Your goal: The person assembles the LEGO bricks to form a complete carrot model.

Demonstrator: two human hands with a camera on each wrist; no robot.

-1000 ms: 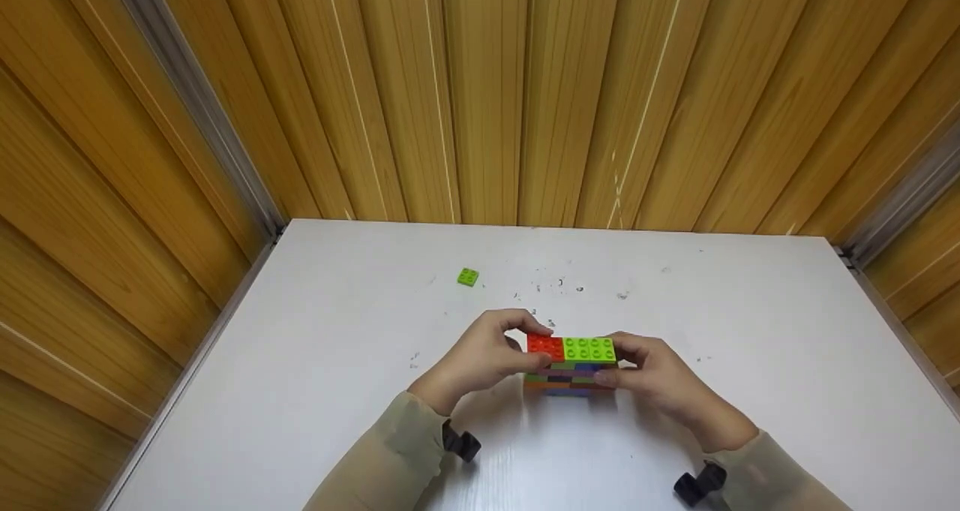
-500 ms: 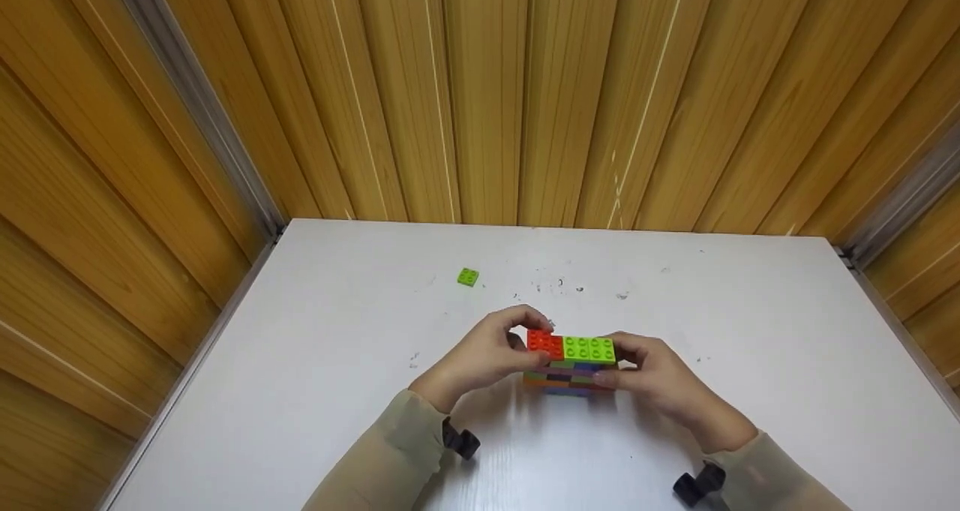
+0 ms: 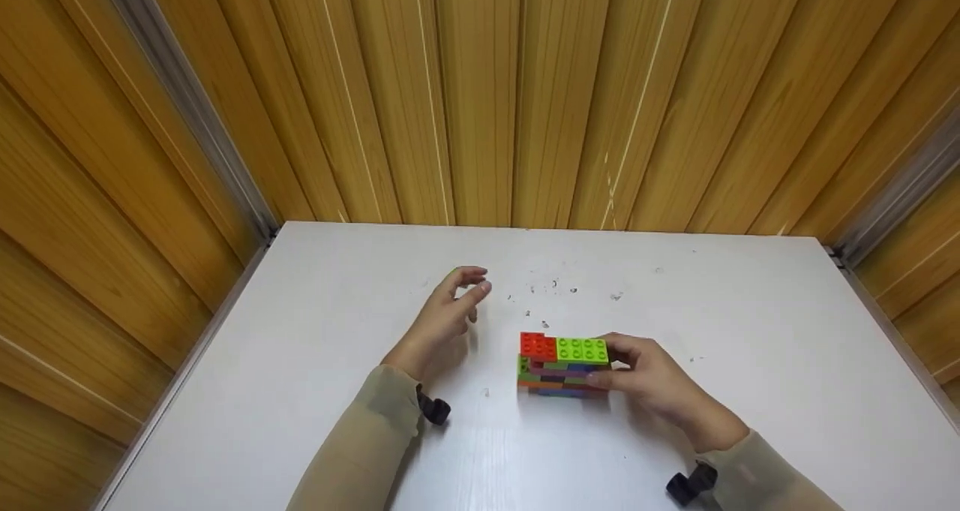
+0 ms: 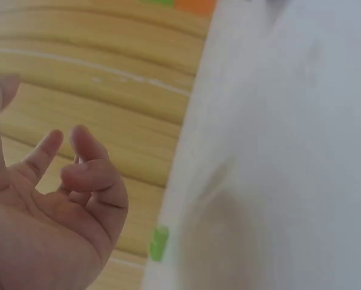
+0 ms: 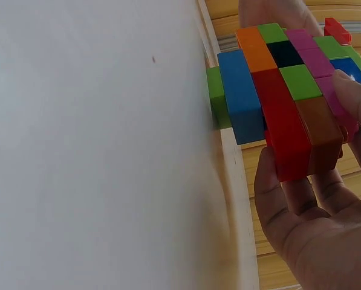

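Right hand (image 3: 652,383) grips right end of multicoloured brick block (image 3: 562,366), standing mid-table (image 3: 750,323). Left hand (image 3: 442,320) left of block, fingers loosely spread, empty, over small green brick (image 4: 158,243).

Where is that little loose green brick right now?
In the head view the small green brick lies on the white table toward its far left, almost hidden under the fingertips of the left hand, apart from the brick stack.
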